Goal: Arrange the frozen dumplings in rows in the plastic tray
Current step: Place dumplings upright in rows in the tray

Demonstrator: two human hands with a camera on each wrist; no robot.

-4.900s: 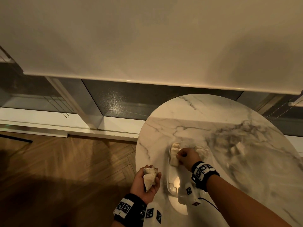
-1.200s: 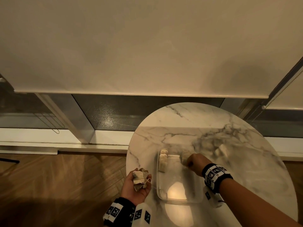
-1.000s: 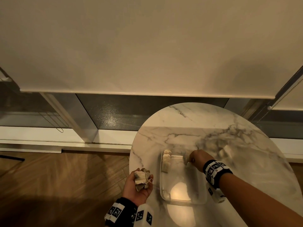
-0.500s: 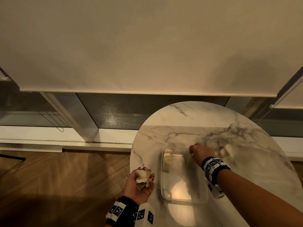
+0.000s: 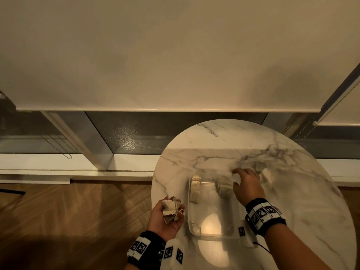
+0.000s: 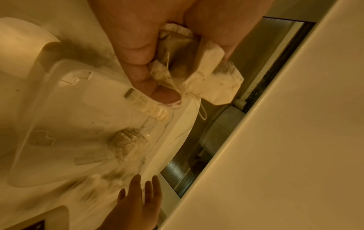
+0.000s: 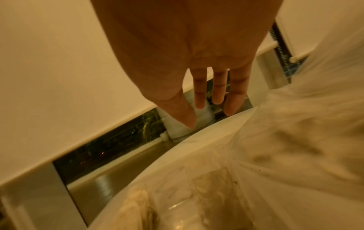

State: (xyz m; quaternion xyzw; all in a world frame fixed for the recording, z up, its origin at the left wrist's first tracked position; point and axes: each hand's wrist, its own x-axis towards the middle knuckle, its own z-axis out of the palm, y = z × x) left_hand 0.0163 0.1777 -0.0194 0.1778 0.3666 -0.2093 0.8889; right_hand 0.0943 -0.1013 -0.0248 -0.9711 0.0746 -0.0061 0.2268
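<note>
A clear plastic tray (image 5: 229, 233) lies on the round marble table (image 5: 303, 215). A short row of pale dumplings (image 5: 195, 189) lines its far left side, and more dumplings (image 5: 225, 187) stand at its far right. My left hand (image 5: 170, 210) hovers left of the tray, palm up, gripping several dumplings (image 6: 199, 62). My right hand (image 5: 245, 182) is just right of the tray's far corner, fingers (image 7: 217, 93) straight and holding nothing. The tray (image 6: 35, 118) and the placed dumplings (image 6: 126, 144) also show in the left wrist view.
One more pale piece (image 5: 267, 175) lies blurred on the table beyond my right hand. The table's left edge (image 5: 155, 191) runs right beside my left hand, with wooden floor (image 5: 78, 221) below. A roller blind (image 5: 175, 55) and window sill lie behind.
My right hand, curled at the tray's far edge before, has let go and spread open, drifting slightly right. Dumplings now stand at the tray's far right. My left hand has barely moved.
</note>
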